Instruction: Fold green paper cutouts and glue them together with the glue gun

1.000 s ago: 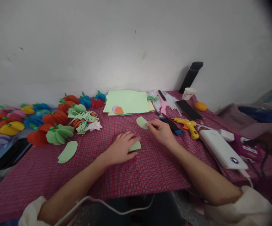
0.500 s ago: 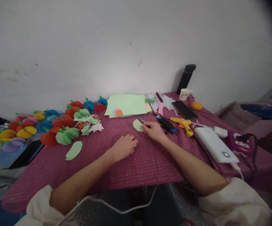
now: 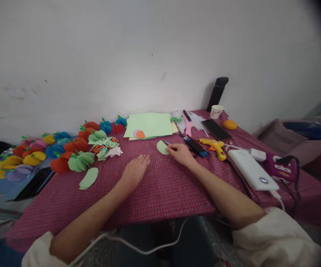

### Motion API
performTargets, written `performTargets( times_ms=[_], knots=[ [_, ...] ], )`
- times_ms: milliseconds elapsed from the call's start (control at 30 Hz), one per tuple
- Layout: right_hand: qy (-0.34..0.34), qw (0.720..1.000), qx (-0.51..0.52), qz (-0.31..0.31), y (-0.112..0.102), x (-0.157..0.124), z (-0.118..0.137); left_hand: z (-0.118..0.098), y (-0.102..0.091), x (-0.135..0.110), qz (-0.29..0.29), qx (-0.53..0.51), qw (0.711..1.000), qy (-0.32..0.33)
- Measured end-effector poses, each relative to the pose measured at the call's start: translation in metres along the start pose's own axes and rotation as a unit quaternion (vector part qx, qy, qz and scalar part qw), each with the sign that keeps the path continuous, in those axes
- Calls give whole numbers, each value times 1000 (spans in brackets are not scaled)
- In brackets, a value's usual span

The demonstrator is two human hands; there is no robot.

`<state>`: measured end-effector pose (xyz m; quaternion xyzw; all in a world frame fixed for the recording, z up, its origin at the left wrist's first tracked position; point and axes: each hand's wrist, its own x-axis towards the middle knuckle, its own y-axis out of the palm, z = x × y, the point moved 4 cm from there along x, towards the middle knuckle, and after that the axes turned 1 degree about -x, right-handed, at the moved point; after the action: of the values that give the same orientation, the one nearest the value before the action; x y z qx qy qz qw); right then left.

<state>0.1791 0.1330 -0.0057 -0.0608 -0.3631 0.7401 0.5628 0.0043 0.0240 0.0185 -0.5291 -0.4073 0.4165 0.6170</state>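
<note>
My right hand point(image 3: 180, 154) is closed around a pair of scissors point(image 3: 166, 142); only the dark blade end shows past the fingers. A light green rounded paper piece point(image 3: 162, 147) lies at its fingertips, beside the blades. My left hand point(image 3: 135, 171) is lower and to the left, above the checked cloth, back up and fingers pressed together. A pale sliver, apparently light green paper, shows at its fingertips; the rest is hidden under the hand. Farther left lies a stack of light green half-round paper pieces point(image 3: 88, 178).
Paper scraps point(image 3: 107, 149) are heaped beside colourful paper pumpkins point(image 3: 81, 161). Green sheets point(image 3: 149, 124) lie by the wall. At right are a yellow glue gun point(image 3: 216, 145), a phone point(image 3: 215, 129), a paper cup point(image 3: 216, 111), a white power bank point(image 3: 252, 170) and a purple power strip point(image 3: 281, 167).
My left hand has moved left, away from my right hand, and the green edge seen under it no longer shows on the cloth. My right hand has hardly moved.
</note>
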Motion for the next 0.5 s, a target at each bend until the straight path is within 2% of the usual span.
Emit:
performTargets(
  times_ms=[133, 233, 367, 500],
  knots=[
    [-58, 998, -8, 16, 4, -8, 16, 31, -3, -10, -50, 24, 996, -69],
    [-149, 984, -79, 52, 9, -23, 38, 44, 14, -15, -33, 22, 995, -89],
    [-235, 933, -234, 140, 21, -51, 65, 51, 38, -20, -16, 6, 997, -79],
    [-263, 875, -337, 229, 34, -78, 75, 54, 41, -22, -21, -12, 997, -73]
  ],
)
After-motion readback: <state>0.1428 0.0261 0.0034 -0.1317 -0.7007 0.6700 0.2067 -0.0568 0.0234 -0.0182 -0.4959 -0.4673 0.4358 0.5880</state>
